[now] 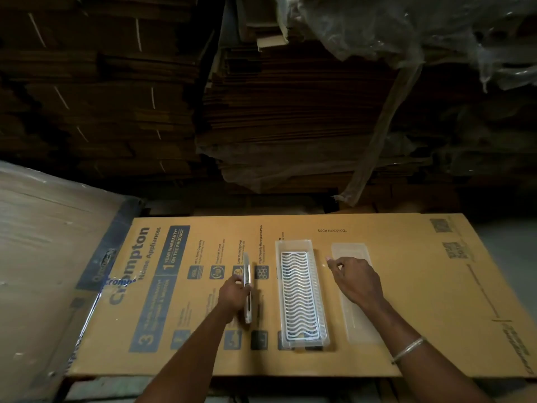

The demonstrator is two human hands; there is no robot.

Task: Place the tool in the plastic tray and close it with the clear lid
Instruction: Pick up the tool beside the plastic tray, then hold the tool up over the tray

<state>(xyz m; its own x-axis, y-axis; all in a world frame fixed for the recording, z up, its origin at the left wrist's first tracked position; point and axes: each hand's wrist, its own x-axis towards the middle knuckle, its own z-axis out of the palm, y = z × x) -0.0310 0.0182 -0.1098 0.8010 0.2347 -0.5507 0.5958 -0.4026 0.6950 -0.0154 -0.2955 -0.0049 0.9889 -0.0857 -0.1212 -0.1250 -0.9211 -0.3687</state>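
**Lifting the tool beside the open tray**

Gripping the tool (247, 289), a long flat strip with a pale, shiny edge, the left hand (234, 295) closes its fingers around the middle of it. The tool stands on edge, running away from the person, just left of the plastic tray (312, 338) and apart from it. Whether its near end touches the surface cannot be told.

The plastic tray lies lengthwise on a flattened cardboard box (406, 286) printed with blue text. Inside it sits a white insert (299, 295) with wavy ribs.

Just right of the tray lies the clear lid (360, 324), flat on the cardboard. The right hand (356, 279) hovers over the lid's far half, fingers loosely curled and holding nothing, fingertips pointing toward the tray. A thin bangle (408, 349) circles that wrist.

Stacked flat cardboard (290, 112) fills the dim background.
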